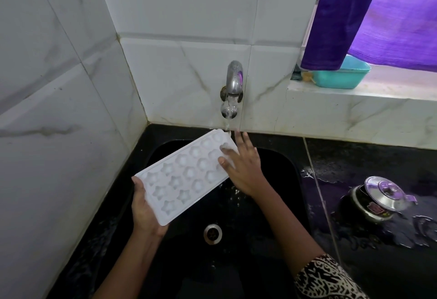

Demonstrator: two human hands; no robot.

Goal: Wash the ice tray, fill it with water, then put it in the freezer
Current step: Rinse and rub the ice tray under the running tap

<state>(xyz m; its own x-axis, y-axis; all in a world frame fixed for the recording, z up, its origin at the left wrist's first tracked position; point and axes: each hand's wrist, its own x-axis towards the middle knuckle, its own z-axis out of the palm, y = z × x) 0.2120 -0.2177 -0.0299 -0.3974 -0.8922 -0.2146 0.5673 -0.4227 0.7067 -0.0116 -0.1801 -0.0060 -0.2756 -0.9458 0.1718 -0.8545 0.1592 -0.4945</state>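
White plastic ice tray — smooth, matt; polished metal tap; glossy black sink; marbled glazed wall tiles.

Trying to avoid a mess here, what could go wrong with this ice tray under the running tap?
The ice tray is tilted and gripped only at one end by the left hand; the right hand just rests flat on it, so it could slip into the sink. The tap stream hits its far corner and may splash the counter.

Left hand grips ice tray under tap; right hand touches it.
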